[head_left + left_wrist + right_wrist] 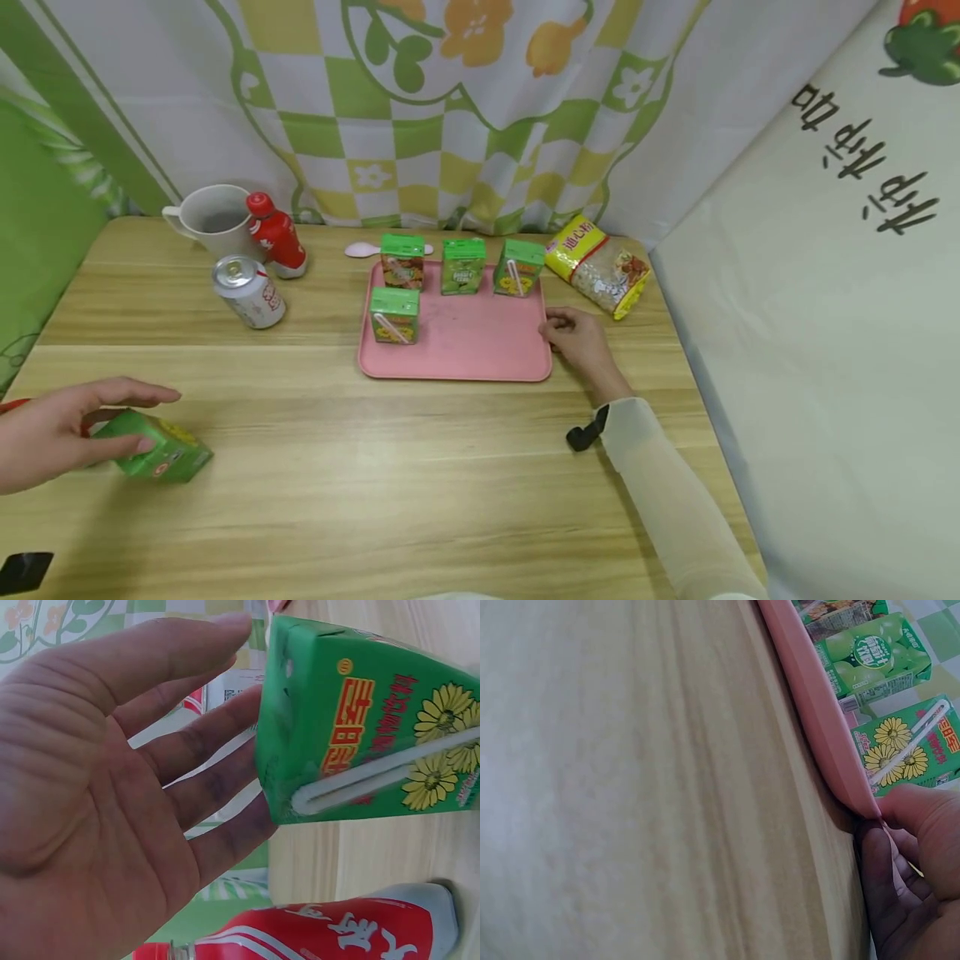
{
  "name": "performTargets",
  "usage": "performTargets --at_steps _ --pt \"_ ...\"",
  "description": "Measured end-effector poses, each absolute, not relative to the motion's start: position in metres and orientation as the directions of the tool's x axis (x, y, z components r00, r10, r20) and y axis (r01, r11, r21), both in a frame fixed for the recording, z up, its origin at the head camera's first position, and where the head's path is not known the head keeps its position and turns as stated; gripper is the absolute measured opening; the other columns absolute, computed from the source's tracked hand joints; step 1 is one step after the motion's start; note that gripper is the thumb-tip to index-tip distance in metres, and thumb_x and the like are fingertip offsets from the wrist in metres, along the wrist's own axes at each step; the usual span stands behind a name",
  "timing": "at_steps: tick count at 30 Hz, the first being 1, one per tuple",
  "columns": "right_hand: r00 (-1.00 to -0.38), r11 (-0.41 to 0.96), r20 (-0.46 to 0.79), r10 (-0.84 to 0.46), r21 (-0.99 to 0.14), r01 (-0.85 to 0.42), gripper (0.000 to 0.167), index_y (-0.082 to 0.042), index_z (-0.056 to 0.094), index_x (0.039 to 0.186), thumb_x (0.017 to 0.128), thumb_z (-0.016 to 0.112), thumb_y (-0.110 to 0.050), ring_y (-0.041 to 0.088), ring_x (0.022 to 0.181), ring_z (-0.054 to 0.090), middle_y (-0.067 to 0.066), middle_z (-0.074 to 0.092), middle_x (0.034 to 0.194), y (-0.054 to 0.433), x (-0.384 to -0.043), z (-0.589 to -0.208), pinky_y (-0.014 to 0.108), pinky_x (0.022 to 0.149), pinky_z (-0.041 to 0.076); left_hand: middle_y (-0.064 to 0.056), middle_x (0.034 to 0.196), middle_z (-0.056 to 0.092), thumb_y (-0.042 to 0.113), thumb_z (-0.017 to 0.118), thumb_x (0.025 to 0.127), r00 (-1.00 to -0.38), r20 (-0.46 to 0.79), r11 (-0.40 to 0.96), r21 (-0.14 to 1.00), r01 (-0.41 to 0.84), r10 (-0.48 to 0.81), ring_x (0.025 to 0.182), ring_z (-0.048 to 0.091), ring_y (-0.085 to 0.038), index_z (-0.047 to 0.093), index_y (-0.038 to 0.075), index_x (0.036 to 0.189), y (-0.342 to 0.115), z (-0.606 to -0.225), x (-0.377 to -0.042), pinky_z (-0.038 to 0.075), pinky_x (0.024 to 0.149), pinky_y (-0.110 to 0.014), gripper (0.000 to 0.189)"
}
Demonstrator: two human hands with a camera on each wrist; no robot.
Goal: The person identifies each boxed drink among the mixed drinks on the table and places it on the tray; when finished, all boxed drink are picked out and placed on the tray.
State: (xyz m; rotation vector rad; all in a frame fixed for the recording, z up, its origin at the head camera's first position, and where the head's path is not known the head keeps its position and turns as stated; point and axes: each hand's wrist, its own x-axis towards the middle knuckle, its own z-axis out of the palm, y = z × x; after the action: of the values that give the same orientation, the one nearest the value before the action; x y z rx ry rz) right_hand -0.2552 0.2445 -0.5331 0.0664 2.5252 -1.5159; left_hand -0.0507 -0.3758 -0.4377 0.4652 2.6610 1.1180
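At the left of the table, my left hand (56, 437) holds a green juice box (168, 450) between thumb and fingers, with the index finger stretched out above it. The box is tilted; its yellow flowers and white straw face the left wrist camera. My right hand (581, 342) pinches the right rim of a pink tray (480, 358), thumb above and fingers at the outer side. On the tray stand a brown-fronted juice box (402, 271), a grape juice box (462, 271) and two flower-printed juice boxes, one at the back right (517, 279), one at the front left (394, 325).
A white mug (217, 217), a red bottle (279, 242) and a silver can (251, 296) stand at the back left. A pink spoon (362, 249) lies behind the tray, a yellow food packet (600, 267) to its right. Another red bottle (322, 934) is near my left hand.
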Motion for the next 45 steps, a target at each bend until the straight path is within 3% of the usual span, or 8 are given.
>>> performTargets --at_steps 3,9,17,21,25,33,37,45 --pt "-0.982 0.479 -0.182 -0.058 -0.868 0.133 0.037 0.000 0.066 0.128 0.094 0.073 -0.013 0.020 0.088 0.066 0.015 0.066 0.106 0.244 -0.255 -0.534 0.029 0.070 0.058 0.031 0.127 0.051 -0.006 0.081 0.081 -0.913 -0.096 0.638 0.744 0.199 0.397 0.097 0.059 0.004 0.062 0.006 0.132 -0.377 -0.440 -0.048 0.056 0.062 -0.026 0.056" --pt "-0.982 0.475 -0.178 -0.055 -0.870 0.131 0.036 0.000 0.066 0.128 0.095 0.072 -0.013 0.020 0.088 0.067 0.014 0.066 0.105 0.244 -0.255 -0.534 0.028 0.070 0.058 0.036 0.126 0.047 -0.004 0.084 0.078 -0.906 -0.111 0.684 0.695 0.222 0.407 0.082 0.056 -0.003 0.062 0.015 0.132 -0.376 -0.439 -0.040 0.049 0.056 -0.026 0.062" --pt "-0.980 0.488 -0.192 -0.055 -0.861 0.141 0.037 0.000 0.065 0.130 0.096 0.071 -0.015 0.020 0.090 0.066 0.015 0.066 0.107 0.243 -0.254 -0.533 0.028 0.070 0.058 0.040 0.133 0.035 0.005 0.089 0.074 -0.898 -0.150 0.738 0.632 0.235 0.414 0.101 0.044 0.014 0.065 0.016 0.130 -0.383 -0.444 -0.037 0.049 0.062 -0.021 0.063" --pt "-0.980 0.489 -0.190 -0.054 -0.861 0.140 0.037 -0.001 0.065 0.130 0.096 0.071 -0.015 0.020 0.090 0.065 0.014 0.066 0.107 0.244 -0.254 -0.532 0.028 0.071 0.058 0.016 0.138 0.047 0.014 0.091 0.073 -0.907 -0.182 0.806 0.546 0.229 0.381 0.102 0.043 0.014 0.065 0.013 0.129 -0.383 -0.445 -0.037 0.051 0.065 -0.021 0.063" --pt "-0.979 0.471 -0.195 -0.053 -0.870 0.148 0.037 0.000 0.065 0.129 0.096 0.071 -0.014 0.021 0.090 0.065 0.015 0.066 0.108 0.244 -0.253 -0.532 0.029 0.071 0.058 -0.014 0.125 0.060 0.022 0.091 0.075 -0.925 -0.183 0.835 0.513 0.198 0.332 0.090 0.051 0.004 0.065 0.010 0.127 -0.377 -0.445 -0.035 0.049 0.063 -0.022 0.060" --pt "-0.978 0.450 -0.199 -0.057 -0.880 0.152 0.038 0.000 0.065 0.130 0.095 0.072 -0.015 0.021 0.090 0.065 0.015 0.066 0.108 0.245 -0.254 -0.534 0.028 0.070 0.058 -0.022 0.121 0.062 0.029 0.091 0.076 -0.954 -0.204 0.860 0.503 0.089 0.219 0.087 0.054 -0.007 0.064 0.004 0.128 -0.365 -0.442 -0.030 0.050 0.062 -0.024 0.064" --pt "-0.980 0.440 -0.190 -0.058 -0.886 0.146 0.037 0.000 0.065 0.129 0.095 0.072 -0.014 0.021 0.090 0.064 0.015 0.066 0.108 0.245 -0.254 -0.534 0.028 0.070 0.058 -0.019 0.119 0.062 0.021 0.094 0.071 -0.964 -0.129 0.848 0.513 0.136 0.233 0.085 0.051 0.001 0.064 0.007 0.127 -0.367 -0.446 -0.027 0.048 0.061 -0.022 0.065" --pt "-0.981 0.452 -0.187 -0.049 -0.880 0.145 0.037 -0.001 0.065 0.130 0.096 0.071 -0.014 0.021 0.091 0.065 0.015 0.066 0.108 0.244 -0.255 -0.536 0.027 0.070 0.058 0.000 0.105 0.067 0.018 0.097 0.065 -0.959 0.027 0.872 0.410 0.267 0.281 0.081 0.053 0.000 0.070 0.017 0.115 -0.356 -0.445 -0.031 0.048 0.061 -0.022 0.057"
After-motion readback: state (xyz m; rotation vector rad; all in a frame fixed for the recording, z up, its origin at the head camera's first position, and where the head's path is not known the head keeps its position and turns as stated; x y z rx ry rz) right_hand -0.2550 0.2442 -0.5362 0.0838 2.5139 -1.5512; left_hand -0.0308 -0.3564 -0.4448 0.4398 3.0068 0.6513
